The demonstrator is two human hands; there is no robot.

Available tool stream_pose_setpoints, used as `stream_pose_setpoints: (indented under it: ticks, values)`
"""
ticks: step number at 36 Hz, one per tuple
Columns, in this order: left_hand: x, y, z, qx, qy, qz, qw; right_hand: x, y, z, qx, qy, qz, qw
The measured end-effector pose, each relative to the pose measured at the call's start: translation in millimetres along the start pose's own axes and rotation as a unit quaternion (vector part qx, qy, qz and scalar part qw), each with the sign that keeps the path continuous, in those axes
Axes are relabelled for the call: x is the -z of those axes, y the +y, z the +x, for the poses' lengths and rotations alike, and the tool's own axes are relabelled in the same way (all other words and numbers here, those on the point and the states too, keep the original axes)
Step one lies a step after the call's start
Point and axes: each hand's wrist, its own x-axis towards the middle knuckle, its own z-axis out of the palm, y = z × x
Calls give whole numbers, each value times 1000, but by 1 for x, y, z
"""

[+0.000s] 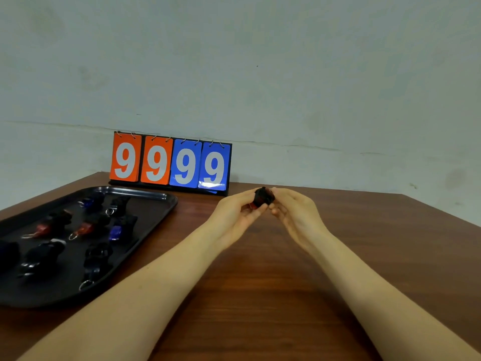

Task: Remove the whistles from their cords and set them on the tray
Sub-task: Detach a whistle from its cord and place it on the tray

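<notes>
A black tray (156,195) sits at the left of the table (260,282), carrying several whistles (86,227) already set down, some with rings showing. Behind stands a scoreboard (170,162) reading 9999. Centre, above the table, the left hand (234,217) and right hand (294,214) both pinch one dark whistle (263,196) between curled fingertips. No cord is discernible. Judgement: detachment is in hand or just finished; next, carry it left to the tray.
</notes>
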Motion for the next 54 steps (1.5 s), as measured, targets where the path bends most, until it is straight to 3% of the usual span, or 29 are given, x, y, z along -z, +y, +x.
stream_pose_setpoints:
  ticks: [3,10,20,25,32,37,42,45,49,52,54]
  values:
    - [-3,0,-1,13,4,-42,999,-2,1,-2,11,13,-1,1000]
    - [-4,4,-1,5,45,-94,994,-10,13,-2,115,68,-182,974]
    - [-4,1,-1,7,13,-77,997,-8,15,-1,141,69,-198,968]
    - [-2,1,-4,11,10,-10,1000,-10,17,-2,142,39,-211,966]
    - [-1,2,-5,-8,68,153,986,-6,15,-2,116,60,-151,980]
    - [-4,9,-14,-80,164,326,927,-9,11,-14,96,84,-140,982]
    - [-21,55,-29,-72,221,243,942,-34,7,-25,62,11,-235,970]
    - [-8,93,-53,-107,197,383,896,-64,6,-27,39,-14,-257,966]
    - [46,141,-94,-159,201,604,754,-108,13,-21,22,-44,-291,955]
    - [98,179,-134,-145,264,647,700,-147,25,-7,4,-36,-283,958]
    - [130,198,-154,-135,300,654,682,-162,33,8,-3,-20,-288,957]
